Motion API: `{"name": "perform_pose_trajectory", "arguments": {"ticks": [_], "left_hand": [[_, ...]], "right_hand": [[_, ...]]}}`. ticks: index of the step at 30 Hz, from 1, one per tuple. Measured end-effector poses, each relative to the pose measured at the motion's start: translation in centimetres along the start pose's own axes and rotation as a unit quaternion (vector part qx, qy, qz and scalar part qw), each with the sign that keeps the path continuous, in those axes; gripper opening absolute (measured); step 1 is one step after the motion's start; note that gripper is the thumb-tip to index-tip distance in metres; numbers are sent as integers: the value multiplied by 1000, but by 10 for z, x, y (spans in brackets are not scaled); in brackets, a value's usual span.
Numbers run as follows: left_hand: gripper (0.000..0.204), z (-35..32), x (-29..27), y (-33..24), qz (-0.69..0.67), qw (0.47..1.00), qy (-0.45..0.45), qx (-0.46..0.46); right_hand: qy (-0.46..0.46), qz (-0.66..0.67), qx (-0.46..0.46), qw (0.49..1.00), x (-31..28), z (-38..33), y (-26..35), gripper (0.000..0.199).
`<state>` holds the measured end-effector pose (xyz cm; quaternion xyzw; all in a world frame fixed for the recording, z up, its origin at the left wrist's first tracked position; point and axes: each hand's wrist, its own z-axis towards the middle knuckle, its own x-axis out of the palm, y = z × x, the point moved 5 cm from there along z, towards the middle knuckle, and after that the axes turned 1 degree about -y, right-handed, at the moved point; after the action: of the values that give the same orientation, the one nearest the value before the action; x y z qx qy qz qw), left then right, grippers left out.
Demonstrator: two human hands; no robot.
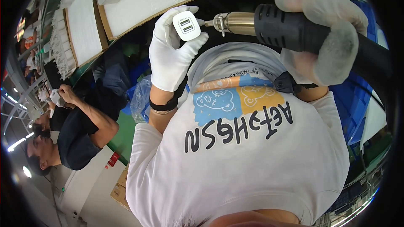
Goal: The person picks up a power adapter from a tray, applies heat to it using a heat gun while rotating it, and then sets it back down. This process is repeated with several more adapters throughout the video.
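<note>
White, hard-looking plastic suggests a light, stiff, perhaps glove-slippery charger [186, 25], best pinched by its rounded sides, as the left hand's [169, 56] gloved fingers grip it, while the right hand's [340, 48] fingers clasp a black tool [288, 29], its tip near the left fingers.

Black lettering [238, 128] on white shirt [240, 172], tiny print [184, 19] on white two-port adapter [187, 26], red label [112, 159] on pale panel [93, 180]
</note>
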<state>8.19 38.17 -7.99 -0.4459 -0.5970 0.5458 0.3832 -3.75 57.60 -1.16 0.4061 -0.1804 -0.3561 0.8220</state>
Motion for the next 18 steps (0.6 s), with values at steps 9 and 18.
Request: {"name": "perform_pose_trajectory", "arguments": {"ticks": [9, 18], "left_hand": [[57, 0, -2, 3, 0, 1000, -9, 13], [57, 0, -4, 6, 27, 999, -14, 18]], "right_hand": [[-227, 107, 66, 966, 14, -1, 11, 32], [-77, 42, 42, 995, 1, 1, 4, 31]]}}
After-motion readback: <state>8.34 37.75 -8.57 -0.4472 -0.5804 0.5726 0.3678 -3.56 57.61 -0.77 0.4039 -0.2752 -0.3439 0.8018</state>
